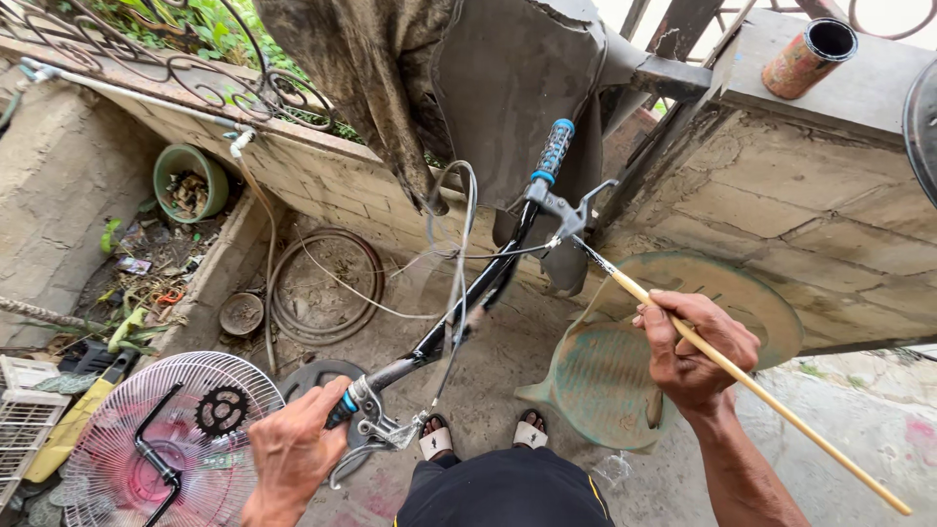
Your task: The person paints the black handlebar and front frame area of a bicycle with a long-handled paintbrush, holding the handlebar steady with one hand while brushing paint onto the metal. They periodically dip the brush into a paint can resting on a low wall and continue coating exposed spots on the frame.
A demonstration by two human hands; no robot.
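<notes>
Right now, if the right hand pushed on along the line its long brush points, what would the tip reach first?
The right hand aims the paintbrush up-left, and its bristle tip already sits at the brake lever under the blue grip of the handlebar. The lever probably comes first, though depth is unclear.

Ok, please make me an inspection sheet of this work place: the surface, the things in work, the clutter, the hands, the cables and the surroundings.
Surface: bare concrete floor, stained; no table.
Job's things: black bicycle handlebar with a blue grip and a brake lever; a long thin paintbrush, its tip at the lever.
Clutter: pink fan grille with a crank and sprocket on it; green plastic chair lying on the floor; hose coil; green pot; litter by the wall.
Hands: left hand grips the near handlebar end; right hand holds the paintbrush.
Cables: loose brake cables hang from the bar.
Surroundings: concrete walls, iron railing, rusty can on the ledge.
</notes>
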